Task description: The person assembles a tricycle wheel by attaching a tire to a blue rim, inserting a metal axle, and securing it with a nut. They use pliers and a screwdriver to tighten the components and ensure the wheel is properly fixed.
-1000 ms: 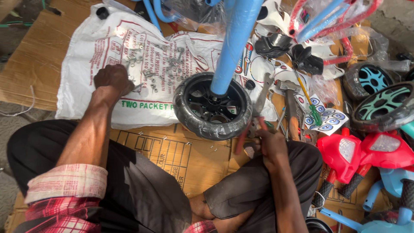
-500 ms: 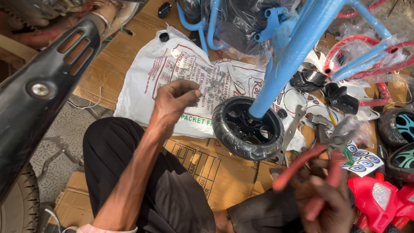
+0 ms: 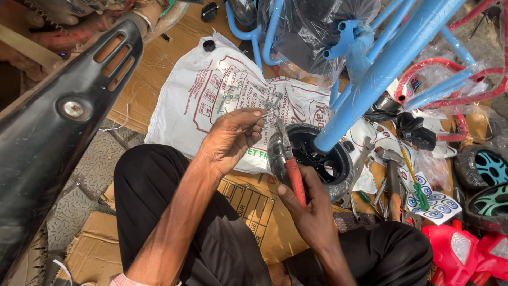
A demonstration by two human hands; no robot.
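Since a moment ago your right hand [image 3: 312, 212] raised the red-handled steel pliers [image 3: 290, 164] to your left hand [image 3: 233, 139] | right clamped on handles, left pinching small metal pin [image 3: 264, 114] above black plastic wheel [image 3: 312, 159] | risk: pin slips, lost on white printed sack [image 3: 211, 95].

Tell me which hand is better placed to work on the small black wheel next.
Probably the right hand: it grips the red-handled pliers, whose tip lies over the rim of the black wheel. The left hand pinches a small metal piece just above the wheel, so it looks occupied.
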